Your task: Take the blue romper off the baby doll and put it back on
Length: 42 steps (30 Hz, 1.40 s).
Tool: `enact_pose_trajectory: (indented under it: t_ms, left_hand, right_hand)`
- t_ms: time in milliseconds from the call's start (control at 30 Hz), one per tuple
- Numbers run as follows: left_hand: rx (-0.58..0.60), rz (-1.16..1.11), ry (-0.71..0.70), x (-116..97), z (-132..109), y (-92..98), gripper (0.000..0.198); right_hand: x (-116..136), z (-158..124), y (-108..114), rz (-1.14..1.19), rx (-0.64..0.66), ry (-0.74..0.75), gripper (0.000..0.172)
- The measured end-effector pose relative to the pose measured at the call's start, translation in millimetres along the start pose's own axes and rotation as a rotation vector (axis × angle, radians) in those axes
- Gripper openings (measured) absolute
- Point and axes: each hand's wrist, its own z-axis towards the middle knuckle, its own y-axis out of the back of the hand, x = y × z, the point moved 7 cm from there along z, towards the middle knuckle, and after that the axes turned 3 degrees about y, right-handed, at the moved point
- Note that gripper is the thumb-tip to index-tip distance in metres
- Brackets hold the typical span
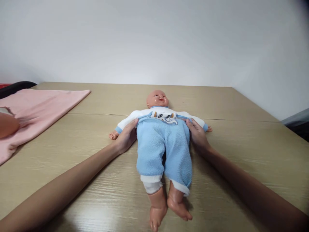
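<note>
A baby doll (157, 98) lies on its back on the wooden table, its head away from me and its bare feet toward me. It wears a white top (131, 117) with blue cuffs and light blue fleece pants (151, 141) with an embroidered animal face at the waist. My left hand (127, 137) grips the pants' waistband at the doll's side, thumb on top. Opposite it, my right hand (197, 135) pinches the waistband's other edge. The fingers under the cloth are partly hidden. The waistband sits at the doll's chest, with white cloth showing below one pant leg.
On the left a pink cloth (48, 109) is spread over the table (96, 180), with a rounded skin-toned object (8, 127) on it, cut off by the frame. A black curved thing (18, 87) lies behind the cloth. A white wall (154, 42) stands behind the table.
</note>
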Motion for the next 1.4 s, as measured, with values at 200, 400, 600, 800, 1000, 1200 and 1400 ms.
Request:
enact_pose_trajectory:
  t_ms: [200,400,600,800,1000,1200,1400]
  left_hand:
    - [-0.251,0.230,-0.256,-16,-7,14.3,0.035]
    - [-0.359,0.681,-0.488,-38,-19,5.4,0.025]
    - [-0.330,0.515,-0.593,-35,-21,0.1,0.022]
    - [-0.302,0.466,-0.612,-35,-24,-2.6,0.025]
    - [-0.298,0.461,-0.630,-36,-24,-5.0,0.021]
    - [-0.299,0.520,-0.713,-39,-29,-6.5,0.016]
    - [-0.191,0.669,-0.989,-47,-49,-18.4,0.008]
  right_hand:
    - [11,-11,11,-0.118,-0.176,0.176,0.036]
    - [47,-20,10,-0.321,-0.240,0.381,0.024]
    - [126,19,-74,-0.463,0.086,0.613,0.005]
    - [129,58,-227,-0.834,1.087,0.702,0.025]
    - [86,63,-297,-0.975,1.522,0.654,0.034]
    - [83,62,-284,-0.806,1.460,0.641,0.028]
    - [97,83,-248,-0.398,1.248,0.491,0.043]
